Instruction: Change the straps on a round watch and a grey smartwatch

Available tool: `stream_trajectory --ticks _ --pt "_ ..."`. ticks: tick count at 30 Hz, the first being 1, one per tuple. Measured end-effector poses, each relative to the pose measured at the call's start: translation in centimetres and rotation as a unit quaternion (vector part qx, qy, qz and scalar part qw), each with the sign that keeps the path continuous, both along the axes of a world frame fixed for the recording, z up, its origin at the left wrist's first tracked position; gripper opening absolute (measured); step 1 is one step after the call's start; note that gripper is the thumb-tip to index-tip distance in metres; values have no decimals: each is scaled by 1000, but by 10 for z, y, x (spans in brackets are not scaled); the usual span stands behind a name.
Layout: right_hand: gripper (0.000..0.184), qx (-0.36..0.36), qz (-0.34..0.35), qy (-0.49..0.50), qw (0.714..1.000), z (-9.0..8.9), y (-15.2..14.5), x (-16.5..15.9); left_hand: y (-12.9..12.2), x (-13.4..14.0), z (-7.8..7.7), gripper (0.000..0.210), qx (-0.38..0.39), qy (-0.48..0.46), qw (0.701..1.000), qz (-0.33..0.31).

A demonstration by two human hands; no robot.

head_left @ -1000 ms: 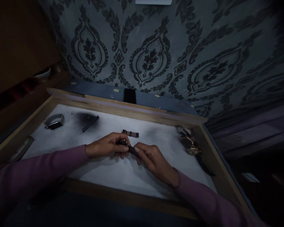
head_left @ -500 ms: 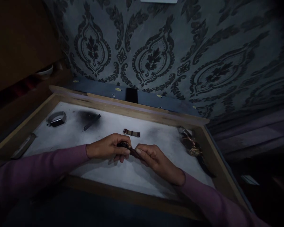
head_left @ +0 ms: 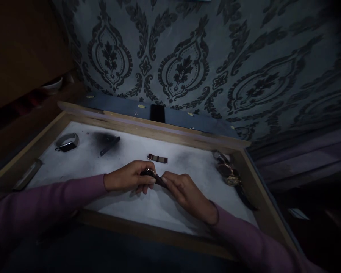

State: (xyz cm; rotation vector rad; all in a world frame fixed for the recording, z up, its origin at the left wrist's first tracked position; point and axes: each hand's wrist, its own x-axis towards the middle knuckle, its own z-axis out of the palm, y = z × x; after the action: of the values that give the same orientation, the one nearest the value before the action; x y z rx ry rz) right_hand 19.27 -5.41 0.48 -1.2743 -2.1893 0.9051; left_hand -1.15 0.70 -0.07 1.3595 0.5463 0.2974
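Observation:
My left hand (head_left: 129, 177) is closed around a wristwatch (head_left: 150, 172) with a shiny case, near the middle of the wooden tray. From the watch a dark brown strap (head_left: 161, 182) runs to my right hand (head_left: 187, 191), whose thumb and fingers pinch it. Whether this strap is fixed to the case I cannot tell, as fingers cover parts of both. Just beyond my hands, a loose piece of watch strap (head_left: 158, 158) with a buckle lies flat on the white surface.
Wooden walls (head_left: 147, 122) enclose the white surface. At left lie a smartwatch (head_left: 69, 146), a dark flat strip (head_left: 110, 146) and a rectangular object (head_left: 28, 175). More watches (head_left: 232, 180) lie along the right side. A black phone-like object (head_left: 157, 112) leans behind the back wall.
The right hand has shifted very slightly left, and the held strap looks slightly turned. My left hand keeps its grip on the watch. The whole view has moved a little.

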Motion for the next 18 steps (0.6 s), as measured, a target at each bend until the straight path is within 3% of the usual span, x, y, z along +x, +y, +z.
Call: stream_trajectory --ticks 4,7,18 --pt "43 -52 -15 50 997 0 2 -3 -4 -1 2 20 76 37 996 16" --pt "42 -54 -15 54 997 -1 2 -3 -5 -1 1 18 81 38 996 19" --pt "34 47 72 -34 996 -3 2 11 2 1 0 26 -128 -26 991 -23"
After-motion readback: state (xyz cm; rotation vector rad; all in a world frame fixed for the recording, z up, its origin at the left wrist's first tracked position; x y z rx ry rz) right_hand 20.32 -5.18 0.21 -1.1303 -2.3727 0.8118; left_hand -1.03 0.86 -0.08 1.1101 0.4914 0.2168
